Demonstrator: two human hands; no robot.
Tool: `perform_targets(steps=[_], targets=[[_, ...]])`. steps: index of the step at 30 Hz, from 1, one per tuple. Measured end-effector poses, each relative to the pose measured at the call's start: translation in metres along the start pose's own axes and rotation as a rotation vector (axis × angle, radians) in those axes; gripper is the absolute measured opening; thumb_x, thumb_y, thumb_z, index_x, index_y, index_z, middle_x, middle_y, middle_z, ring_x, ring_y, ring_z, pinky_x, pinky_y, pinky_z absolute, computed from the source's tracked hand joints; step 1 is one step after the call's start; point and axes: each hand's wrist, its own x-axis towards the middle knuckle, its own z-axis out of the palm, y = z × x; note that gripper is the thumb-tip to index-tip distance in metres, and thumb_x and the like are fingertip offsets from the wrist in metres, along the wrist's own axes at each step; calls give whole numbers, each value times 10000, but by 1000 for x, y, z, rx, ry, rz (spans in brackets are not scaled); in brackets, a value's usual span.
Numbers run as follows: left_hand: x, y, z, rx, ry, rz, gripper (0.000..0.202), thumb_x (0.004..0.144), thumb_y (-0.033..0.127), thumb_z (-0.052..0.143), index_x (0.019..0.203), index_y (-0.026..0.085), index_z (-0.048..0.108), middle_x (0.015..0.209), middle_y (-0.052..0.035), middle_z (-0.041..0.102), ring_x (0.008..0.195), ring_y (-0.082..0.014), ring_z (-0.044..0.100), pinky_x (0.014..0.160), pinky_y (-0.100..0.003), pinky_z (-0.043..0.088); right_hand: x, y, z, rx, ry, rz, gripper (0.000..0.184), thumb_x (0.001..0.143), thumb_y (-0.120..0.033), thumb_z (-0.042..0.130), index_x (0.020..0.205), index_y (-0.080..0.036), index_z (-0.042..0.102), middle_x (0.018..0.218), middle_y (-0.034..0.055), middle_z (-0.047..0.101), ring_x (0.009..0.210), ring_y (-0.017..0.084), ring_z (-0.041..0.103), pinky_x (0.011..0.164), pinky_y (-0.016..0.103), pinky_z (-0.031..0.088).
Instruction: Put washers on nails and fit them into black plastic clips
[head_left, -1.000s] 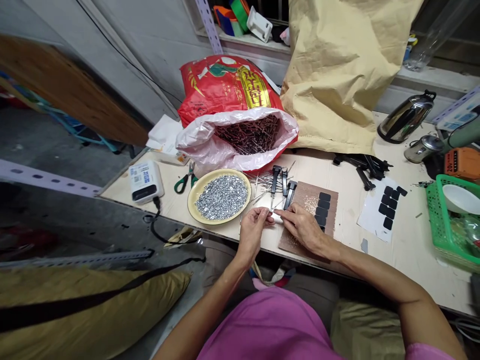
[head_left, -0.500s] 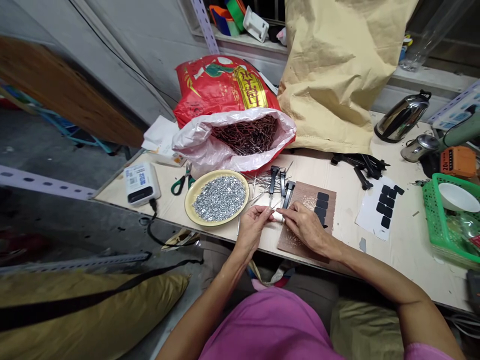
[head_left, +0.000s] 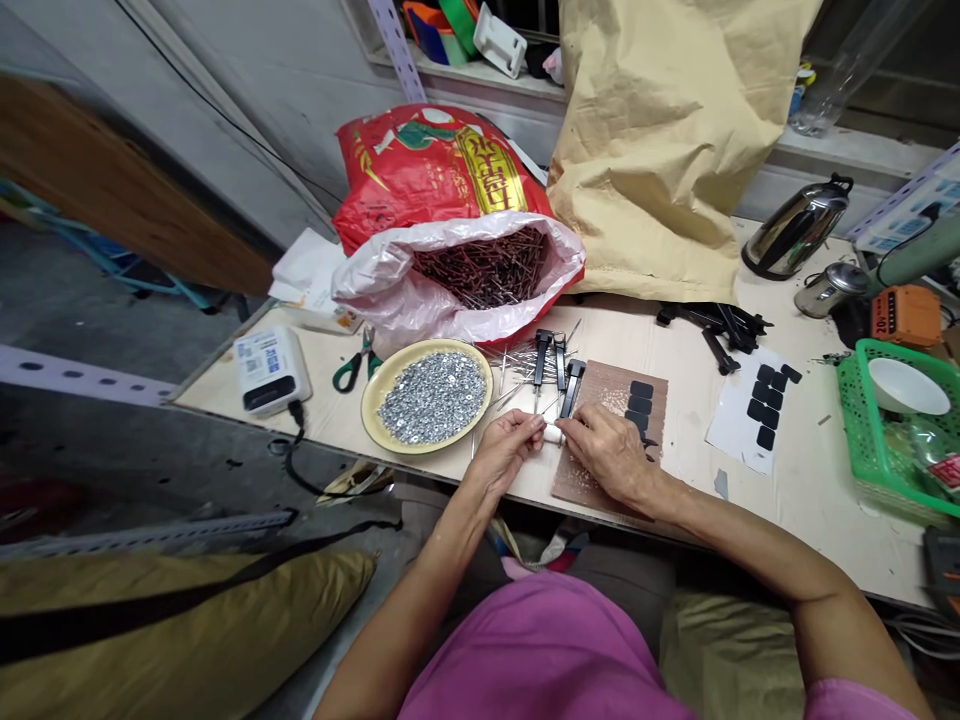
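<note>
Over the front edge of the table, my left hand (head_left: pixel 508 447) pinches thumb against forefinger on something too small to make out. My right hand (head_left: pixel 606 452) faces it, its fingertips pressed together by a small white cylindrical piece (head_left: pixel 553 433) between the hands. What the right fingers hold is hidden. Just beyond the fingertips lie several thin metal rods (head_left: pixel 513 384) and black-headed pieces (head_left: pixel 541 358) with thin shafts. Beneath my right hand is a brown board (head_left: pixel 579 480) bearing black rounded pads (head_left: pixel 640 405) and pale crumbs. Left of my hands stands a yellow bowl (head_left: pixel 369 408) of small silvery washers (head_left: pixel 433 397).
Behind the bowl, an open red sack (head_left: pixel 420 170) holds dark screws (head_left: pixel 484 268). A large brown paper bag (head_left: pixel 667 150) stands beside it. Green-handled scissors (head_left: pixel 347 374) and a white box (head_left: pixel 270 368) lie left. Right are a white sheet (head_left: pixel 739 425), kettle (head_left: pixel 799 230) and green basket (head_left: pixel 862 455).
The view has shifted slightly, so the table's things sit a little further left. Both hands keep nearly the same pose, fingertips still close together around the white piece.
</note>
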Motion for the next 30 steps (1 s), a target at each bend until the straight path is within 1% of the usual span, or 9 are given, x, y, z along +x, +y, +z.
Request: perform_targets(steps=[3,7,10,14,17,21,25,27,30], targets=[[0,-1,-1,-20,6,-23,396,449,324,874,622,130,575,586,19,598,485,-44,494,490,-176,431,-1,1,2,-32,31,-14,180,917,-139,499,886,-201,666,744,35,583,703,149,508,577,255,347],[0,-2,-1,-23,-36,-58,338,526,264,850,645,140,558,596,32,568,514,-47,499,501,-169,437,-3,3,6,-26,70,-39,181,922,-137,497,868,-198,659,739,32,589,699,148,500,593,259,345],[1,-4,-1,-53,-27,-103,330,509,229,856,694,139,599,610,36,558,525,-46,498,506,-165,435,-5,4,10,-12,113,-43,188,922,-130,494,835,-189,650,753,33,605,717,152,511,617,262,363],[2,-7,0,-68,-15,-142,343,472,249,873,697,135,641,623,21,569,519,-45,486,512,-175,443,-7,7,12,-50,138,-48,222,931,-138,483,780,-188,638,725,28,601,697,150,507,617,266,364],[3,-8,-1,-70,-52,-179,343,462,265,879,677,142,641,620,15,561,513,-38,465,484,-163,428,-7,9,9,-75,162,-87,225,940,-156,478,783,-181,638,703,29,594,688,154,496,614,276,355],[3,-5,-3,-61,-149,-254,287,541,263,847,653,158,605,607,15,511,507,-43,442,432,-159,402,-7,11,6,-61,227,-147,201,940,-162,484,813,-171,639,706,29,603,693,156,497,614,282,344],[1,-1,-1,-80,-182,-307,251,660,235,778,651,160,539,607,18,462,491,-38,419,385,-136,355,-8,13,5,-7,249,-152,196,947,-173,479,835,-172,639,722,25,621,695,150,505,628,272,351],[-1,-1,1,-78,-169,-299,239,695,231,754,658,160,529,608,18,466,482,-33,416,379,-129,348,-8,14,6,5,237,-154,212,959,-179,457,850,-175,640,732,26,628,703,147,511,635,269,353],[-5,-6,6,-82,-88,-222,294,595,255,827,678,146,567,600,26,510,486,-30,445,423,-133,399,-9,15,6,-14,232,-133,243,969,-185,432,835,-178,634,725,26,623,700,146,510,631,270,346]])
